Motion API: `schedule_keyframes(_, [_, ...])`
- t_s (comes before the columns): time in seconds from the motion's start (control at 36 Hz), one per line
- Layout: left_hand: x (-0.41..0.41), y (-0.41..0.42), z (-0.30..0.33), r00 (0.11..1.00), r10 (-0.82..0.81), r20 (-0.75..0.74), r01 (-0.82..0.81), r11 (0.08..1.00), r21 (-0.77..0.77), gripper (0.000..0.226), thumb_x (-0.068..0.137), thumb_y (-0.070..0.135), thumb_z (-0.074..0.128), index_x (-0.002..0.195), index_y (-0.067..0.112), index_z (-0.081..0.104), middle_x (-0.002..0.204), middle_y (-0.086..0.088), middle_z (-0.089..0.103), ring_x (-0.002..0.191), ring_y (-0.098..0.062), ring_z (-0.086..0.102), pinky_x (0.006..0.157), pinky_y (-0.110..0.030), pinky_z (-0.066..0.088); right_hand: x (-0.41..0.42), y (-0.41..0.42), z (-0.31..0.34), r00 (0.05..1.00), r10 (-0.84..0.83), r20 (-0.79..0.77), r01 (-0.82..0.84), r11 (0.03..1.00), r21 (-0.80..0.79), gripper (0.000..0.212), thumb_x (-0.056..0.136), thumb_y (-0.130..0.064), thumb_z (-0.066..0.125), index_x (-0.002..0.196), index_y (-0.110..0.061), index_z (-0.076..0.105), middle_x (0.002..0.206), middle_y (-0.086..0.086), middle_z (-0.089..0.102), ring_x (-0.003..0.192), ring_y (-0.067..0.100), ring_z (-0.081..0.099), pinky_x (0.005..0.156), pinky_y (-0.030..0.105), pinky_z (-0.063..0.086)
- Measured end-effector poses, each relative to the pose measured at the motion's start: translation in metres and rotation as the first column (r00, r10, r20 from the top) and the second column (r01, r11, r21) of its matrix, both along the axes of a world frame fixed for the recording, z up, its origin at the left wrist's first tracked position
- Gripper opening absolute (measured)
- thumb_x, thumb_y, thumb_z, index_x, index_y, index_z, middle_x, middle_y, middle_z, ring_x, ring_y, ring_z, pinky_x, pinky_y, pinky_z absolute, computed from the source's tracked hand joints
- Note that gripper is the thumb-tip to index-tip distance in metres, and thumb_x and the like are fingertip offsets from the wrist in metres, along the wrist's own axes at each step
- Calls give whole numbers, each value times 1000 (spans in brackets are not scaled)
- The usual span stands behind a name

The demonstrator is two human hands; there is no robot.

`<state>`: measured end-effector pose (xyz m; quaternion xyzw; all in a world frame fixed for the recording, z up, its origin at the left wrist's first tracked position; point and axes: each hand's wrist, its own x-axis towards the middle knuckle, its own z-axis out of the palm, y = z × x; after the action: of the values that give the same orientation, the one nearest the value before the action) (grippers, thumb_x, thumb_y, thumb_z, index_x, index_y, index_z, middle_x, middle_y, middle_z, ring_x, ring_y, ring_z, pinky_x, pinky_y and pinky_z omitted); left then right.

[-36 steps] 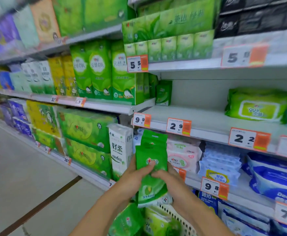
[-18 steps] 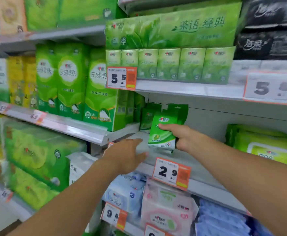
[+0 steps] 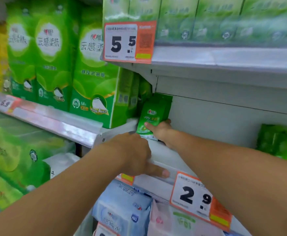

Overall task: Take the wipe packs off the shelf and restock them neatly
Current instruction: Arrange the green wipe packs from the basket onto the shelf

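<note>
Right hand (image 3: pixel 159 132) is at centre frame, reaching deep into the shelf (image 3: pixel 166 155). Thumb lies across the front of a small green wipe pack (image 3: pixel 152 116), other fingers wrapped behind it, so it's a pinch grip w/ the pack standing upright at the back left corner of the shelf. Pack is glossy soft plastic, flat rectangular pouch, white band along the bottom edge, red-and-white logo near the top. Can't tell if a 2nd pack stands behind it, though a darker green edge shows at its upper right.

Left hand (image 3: pixel 136 154) sits lower, centre frame, knuckles up, fingers curled down over the shelf's front lip. Index finger stretches out to the right along the edge rail, fingertip pressed on it just left of the "2.9" price tag (image 3: pixel 195 198). It holds nothing, just rests on the rail.

Shelf is smooth pale grey metal w/ a clear plastic strip on its edge. Left of the pack: tall green tissue boxes (image 3: pixel 91 79), shiny printed film, boxy shape. Upper centre: "5.5" tag (image 3: pixel 127 41), white and orange card. Far right, mid frame: a bulky green wipe bundle (image 3: pixel 279 140), blurred. Bottom centre: soft pale blue packs (image 3: pixel 122 210), crinkly wrap, on the shelf below.
</note>
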<state>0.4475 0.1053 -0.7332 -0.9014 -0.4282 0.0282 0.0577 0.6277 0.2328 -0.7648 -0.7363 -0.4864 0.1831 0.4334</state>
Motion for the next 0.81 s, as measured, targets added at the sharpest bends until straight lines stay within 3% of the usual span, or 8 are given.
schedule_keyframes(0.14, [-2, -2, -3, 1000, 11, 29, -11, 1000, 5, 86, 69, 93, 32, 119, 32, 68, 122, -4, 61, 109, -26, 51, 96, -38, 43, -4, 24, -3, 998, -41, 45, 44, 997, -66, 124, 75, -76, 63, 155, 0, 6, 160, 16, 26, 143, 33, 35, 114, 45, 36])
schedule_keyframes(0.25, [-4, -1, -4, 997, -3, 77, 3, 1000, -4, 85, 67, 95, 32, 121, 37, 66, 126, -3, 62, 104, -23, 47, 97, -37, 42, 2, 22, 0, 995, 11, 98, -3, 997, -82, 113, 80, -79, 52, 155, -1, 20, 158, 16, 29, 142, 34, 35, 117, 44, 31])
schedule_keyframes(0.33, [-7, 3, -3, 999, -19, 42, 20, 999, -34, 91, 65, 96, 33, 133, 41, 56, 135, 2, 58, 122, -25, 48, 102, -38, 39, 16, 25, -8, 998, 61, -28, -62, 998, -30, 144, 26, -95, 69, 141, -12, 45, 138, 9, 56, 121, 27, 58, 105, 42, 47])
schedule_keyframes(0.42, [-8, 4, -2, 999, -43, 30, 45, 998, -44, 93, 61, 96, 31, 134, 43, 55, 129, 3, 61, 120, -26, 49, 98, -38, 39, 34, 31, -18, 991, 119, -66, -119, 993, -1, 138, 6, -66, 91, 129, -17, 53, 120, 1, 67, 108, 19, 66, 96, 39, 55])
schedule_keyframes(0.5, [-7, 1, -2, 999, -46, 1, 47, 998, -31, 96, 60, 95, 26, 137, 43, 51, 135, 6, 58, 127, -27, 47, 99, -37, 37, 26, 17, -13, 995, 96, 38, -95, 995, -17, 130, 27, -45, 95, 140, -12, 41, 127, 3, 63, 118, 24, 61, 100, 39, 53])
schedule_keyframes(0.58, [-5, -2, -2, 998, -56, 3, 56, 998, -20, 91, 67, 93, 29, 138, 42, 51, 137, 6, 57, 126, -24, 48, 98, -35, 37, 18, 17, -12, 989, 61, 133, -60, 998, -15, 96, 69, -37, 88, 144, -6, 37, 135, 10, 58, 123, 29, 56, 103, 40, 49])
schedule_keyframes(0.69, [-7, 0, -2, 999, -22, 30, 24, 999, -46, 106, 51, 97, 21, 138, 44, 50, 137, 4, 57, 124, -25, 49, 101, -37, 39, 14, 21, -10, 973, 54, 224, -46, 998, -40, 98, 78, -45, 80, 151, -3, 29, 145, 11, 52, 129, 29, 53, 106, 38, 46])
schedule_keyframes(0.81, [-5, -3, -1, 1000, -15, 2, 15, 999, -40, 96, 63, 94, 29, 141, 42, 47, 144, 6, 52, 129, -25, 47, 105, -37, 37, 14, 24, -10, 971, 54, 235, -40, 997, -62, 95, 83, -48, 75, 151, 0, 28, 147, 14, 48, 132, 30, 50, 108, 38, 44])
